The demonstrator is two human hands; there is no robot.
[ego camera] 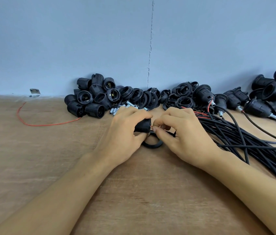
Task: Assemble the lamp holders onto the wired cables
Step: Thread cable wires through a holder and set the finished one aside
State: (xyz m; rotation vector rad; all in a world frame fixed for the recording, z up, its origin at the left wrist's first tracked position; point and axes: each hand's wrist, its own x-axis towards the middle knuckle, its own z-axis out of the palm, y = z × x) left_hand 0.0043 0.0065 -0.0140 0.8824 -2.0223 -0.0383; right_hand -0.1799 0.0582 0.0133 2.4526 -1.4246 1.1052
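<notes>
My left hand (123, 131) grips a black ribbed lamp holder (143, 126) lying sideways just above the table. My right hand (183, 133) pinches a thin red wire (151, 127) at the holder's end; its fingers also close around a black cable end (172, 133), mostly hidden. A black ring (152, 144) lies flat on the table right under both hands. A thick bundle of black cables (245, 141) runs from my right hand off to the right edge.
By the blue wall sit a pile of threaded holder bodies (91, 97), a pile of black rings and caps (159, 97), small metal tubes (117, 110) and wired holders (256, 102) at the right. A loose red wire (32, 123) lies left on the wooden table (32, 158).
</notes>
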